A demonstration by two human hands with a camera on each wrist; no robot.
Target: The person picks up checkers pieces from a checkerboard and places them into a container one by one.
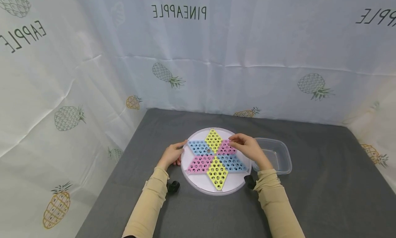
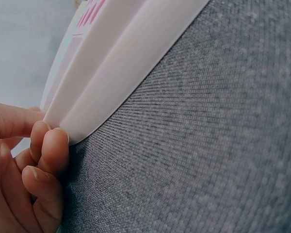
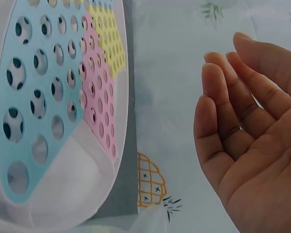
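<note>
A round white Chinese checkers board point(image 1: 204, 181) lies on the dark cloth, its star made of yellow, blue and pink holed sections. At its left rim, my left hand point(image 1: 171, 154) grips the edge; in the left wrist view, curled fingers point(image 2: 54, 149) press against the white side wall. Over the pink section point(image 1: 226, 148) at the far right hovers my right hand point(image 1: 247, 147). The right wrist view shows that hand with bent, loose fingers point(image 3: 214, 116), the thumb apart and nothing between them. One small brownish round piece point(image 1: 208, 150) sits near the star's centre.
Right of the board stands a clear plastic container point(image 1: 283, 157), partly behind my right wrist. Dark grey cloth point(image 1: 321, 183) covers the table. A pineapple-printed curtain point(image 1: 198, 83) hangs behind and at the sides.
</note>
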